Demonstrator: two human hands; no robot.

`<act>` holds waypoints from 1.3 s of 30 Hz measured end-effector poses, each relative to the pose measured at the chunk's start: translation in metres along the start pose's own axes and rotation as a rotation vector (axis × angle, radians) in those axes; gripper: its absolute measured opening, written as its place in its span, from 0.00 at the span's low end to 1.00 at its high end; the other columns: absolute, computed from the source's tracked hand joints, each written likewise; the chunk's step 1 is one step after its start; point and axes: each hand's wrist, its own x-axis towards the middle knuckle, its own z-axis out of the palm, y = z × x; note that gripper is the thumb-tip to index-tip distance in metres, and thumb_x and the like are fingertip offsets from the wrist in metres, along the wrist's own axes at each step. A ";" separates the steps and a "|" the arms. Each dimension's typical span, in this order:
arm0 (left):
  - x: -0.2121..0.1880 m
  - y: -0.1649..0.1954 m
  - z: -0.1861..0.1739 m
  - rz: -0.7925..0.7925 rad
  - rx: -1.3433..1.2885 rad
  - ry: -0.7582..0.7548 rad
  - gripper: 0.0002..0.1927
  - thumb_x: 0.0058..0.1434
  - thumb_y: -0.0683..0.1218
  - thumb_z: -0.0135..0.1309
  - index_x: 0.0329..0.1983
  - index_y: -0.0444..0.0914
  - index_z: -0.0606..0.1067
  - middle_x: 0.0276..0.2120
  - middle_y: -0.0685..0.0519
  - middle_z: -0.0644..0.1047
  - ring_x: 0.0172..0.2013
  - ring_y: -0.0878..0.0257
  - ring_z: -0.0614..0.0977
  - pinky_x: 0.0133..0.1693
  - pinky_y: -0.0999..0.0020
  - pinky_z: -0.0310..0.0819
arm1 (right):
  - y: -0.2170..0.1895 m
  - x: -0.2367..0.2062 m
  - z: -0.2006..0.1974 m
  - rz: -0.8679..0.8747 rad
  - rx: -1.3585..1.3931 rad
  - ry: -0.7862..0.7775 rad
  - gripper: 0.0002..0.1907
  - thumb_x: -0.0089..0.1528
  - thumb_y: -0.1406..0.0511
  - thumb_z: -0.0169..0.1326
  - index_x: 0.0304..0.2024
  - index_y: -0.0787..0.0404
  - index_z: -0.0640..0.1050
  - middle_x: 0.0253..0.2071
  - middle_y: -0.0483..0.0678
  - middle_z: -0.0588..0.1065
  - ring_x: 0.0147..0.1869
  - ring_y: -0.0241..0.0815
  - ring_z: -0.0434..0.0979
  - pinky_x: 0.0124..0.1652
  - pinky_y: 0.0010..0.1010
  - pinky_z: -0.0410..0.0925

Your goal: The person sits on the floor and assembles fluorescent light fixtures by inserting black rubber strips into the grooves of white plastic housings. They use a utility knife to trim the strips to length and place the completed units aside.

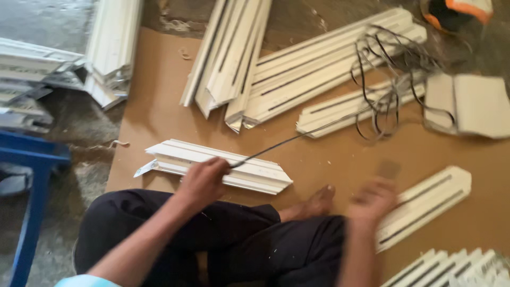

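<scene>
Left hand [204,180] fingers closed on near end of black strip [297,137]; strip runs up-right to black coil [393,79]; right hand [373,199] blurred, fingers' state unclear, nearer short white profile [425,204]

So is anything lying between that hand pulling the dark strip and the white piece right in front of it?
Nothing visible does. The left hand pinches the thin dark strip directly over the short white profile, which lies bare on the brown board. The right hand is blurred, near another white profile.
</scene>
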 end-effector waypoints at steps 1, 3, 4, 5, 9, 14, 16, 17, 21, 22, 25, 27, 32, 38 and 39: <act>-0.001 -0.006 -0.006 -0.005 -0.009 0.020 0.07 0.53 0.37 0.54 0.34 0.38 0.79 0.33 0.47 0.81 0.33 0.44 0.83 0.33 0.53 0.76 | -0.014 0.021 -0.020 0.064 0.166 0.037 0.13 0.66 0.63 0.47 0.26 0.53 0.63 0.19 0.38 0.59 0.19 0.31 0.52 0.21 0.24 0.49; 0.003 -0.012 -0.009 0.012 -0.019 0.056 0.04 0.57 0.39 0.56 0.34 0.38 0.79 0.31 0.47 0.82 0.33 0.45 0.83 0.34 0.54 0.76 | -0.015 0.051 -0.060 0.070 0.231 0.044 0.12 0.65 0.66 0.46 0.27 0.51 0.63 0.19 0.37 0.57 0.17 0.30 0.50 0.19 0.23 0.47; 0.003 -0.010 -0.003 0.012 -0.091 0.057 0.04 0.57 0.38 0.55 0.35 0.38 0.79 0.31 0.46 0.81 0.33 0.46 0.83 0.34 0.55 0.76 | -0.005 0.057 -0.076 0.056 0.184 0.043 0.10 0.65 0.69 0.47 0.29 0.52 0.65 0.19 0.37 0.58 0.17 0.29 0.51 0.19 0.23 0.47; 0.003 -0.004 0.008 0.008 -0.177 0.042 0.05 0.57 0.37 0.54 0.35 0.37 0.79 0.31 0.46 0.81 0.33 0.47 0.84 0.34 0.57 0.76 | 0.007 0.057 -0.092 0.043 0.124 0.061 0.09 0.64 0.72 0.48 0.32 0.52 0.67 0.19 0.37 0.59 0.18 0.29 0.52 0.19 0.23 0.47; 0.006 0.012 0.046 -0.048 -0.377 -0.021 0.05 0.61 0.37 0.52 0.34 0.36 0.79 0.24 0.46 0.79 0.26 0.54 0.81 0.31 0.62 0.74 | 0.034 0.028 -0.088 -0.203 0.071 0.010 0.05 0.70 0.70 0.47 0.39 0.56 0.68 0.31 0.47 0.73 0.25 0.32 0.63 0.21 0.25 0.53; 0.004 -0.002 0.036 -0.197 -0.424 0.004 0.05 0.64 0.40 0.55 0.33 0.34 0.79 0.18 0.51 0.74 0.21 0.67 0.72 0.25 0.69 0.67 | 0.014 -0.028 -0.003 -0.075 -0.032 -0.210 0.05 0.72 0.66 0.48 0.46 0.61 0.71 0.40 0.57 0.80 0.27 0.37 0.71 0.25 0.28 0.66; 0.002 -0.005 0.031 -0.263 -0.448 -0.011 0.06 0.64 0.41 0.55 0.33 0.34 0.79 0.16 0.54 0.71 0.20 0.70 0.69 0.24 0.70 0.64 | 0.012 -0.047 0.025 0.009 -0.072 -0.344 0.06 0.71 0.66 0.47 0.46 0.64 0.71 0.40 0.59 0.81 0.30 0.41 0.77 0.29 0.29 0.69; 0.003 -0.005 0.031 -0.244 -0.450 -0.018 0.06 0.64 0.41 0.55 0.33 0.34 0.79 0.16 0.55 0.70 0.20 0.71 0.68 0.23 0.71 0.62 | 0.014 -0.054 0.037 0.027 -0.081 -0.422 0.07 0.71 0.66 0.46 0.46 0.65 0.71 0.40 0.61 0.81 0.33 0.42 0.79 0.32 0.30 0.71; 0.004 0.001 0.035 -0.365 -0.655 -0.139 0.08 0.65 0.42 0.54 0.34 0.34 0.79 0.16 0.58 0.69 0.19 0.72 0.67 0.22 0.73 0.59 | 0.032 -0.080 0.071 0.245 -0.180 -0.656 0.07 0.65 0.70 0.45 0.45 0.63 0.71 0.43 0.62 0.81 0.38 0.42 0.85 0.37 0.31 0.77; 0.005 0.001 0.034 -0.340 -0.697 -0.159 0.08 0.66 0.42 0.54 0.34 0.34 0.79 0.18 0.59 0.70 0.20 0.73 0.68 0.23 0.74 0.60 | 0.035 -0.083 0.078 0.272 -0.185 -0.722 0.08 0.64 0.71 0.45 0.45 0.64 0.72 0.45 0.60 0.80 0.38 0.41 0.84 0.36 0.31 0.76; 0.007 -0.002 0.029 -0.313 -0.813 -0.221 0.08 0.68 0.43 0.54 0.34 0.34 0.78 0.20 0.61 0.70 0.22 0.74 0.68 0.24 0.75 0.60 | 0.040 -0.085 0.091 0.370 -0.098 -0.763 0.08 0.62 0.74 0.46 0.44 0.65 0.72 0.41 0.57 0.80 0.30 0.35 0.75 0.29 0.27 0.69; 0.007 -0.006 0.029 -0.371 -0.887 -0.272 0.09 0.68 0.44 0.54 0.34 0.34 0.78 0.19 0.61 0.69 0.21 0.74 0.66 0.23 0.75 0.57 | 0.041 -0.083 0.094 0.443 -0.019 -0.711 0.08 0.61 0.74 0.46 0.43 0.65 0.71 0.35 0.52 0.77 0.24 0.32 0.67 0.24 0.24 0.62; 0.009 -0.007 0.041 -0.366 -0.918 -0.273 0.09 0.68 0.45 0.55 0.34 0.34 0.77 0.21 0.61 0.71 0.22 0.75 0.67 0.23 0.75 0.58 | 0.054 -0.081 0.087 0.442 0.013 -0.565 0.04 0.63 0.68 0.52 0.37 0.63 0.70 0.27 0.43 0.69 0.18 0.27 0.59 0.18 0.19 0.52; 0.009 -0.007 0.040 -0.319 -0.878 -0.282 0.09 0.67 0.45 0.55 0.34 0.35 0.78 0.22 0.61 0.72 0.24 0.75 0.68 0.25 0.75 0.59 | 0.062 -0.086 0.101 0.154 -0.212 -0.605 0.15 0.60 0.65 0.63 0.47 0.67 0.79 0.29 0.40 0.75 0.17 0.26 0.61 0.16 0.22 0.54; 0.008 -0.007 0.039 -0.315 -0.884 -0.286 0.09 0.67 0.45 0.55 0.34 0.35 0.78 0.22 0.61 0.72 0.24 0.75 0.68 0.26 0.75 0.59 | 0.061 -0.086 0.103 0.160 -0.236 -0.624 0.17 0.59 0.65 0.63 0.49 0.66 0.80 0.28 0.40 0.76 0.16 0.26 0.61 0.16 0.22 0.53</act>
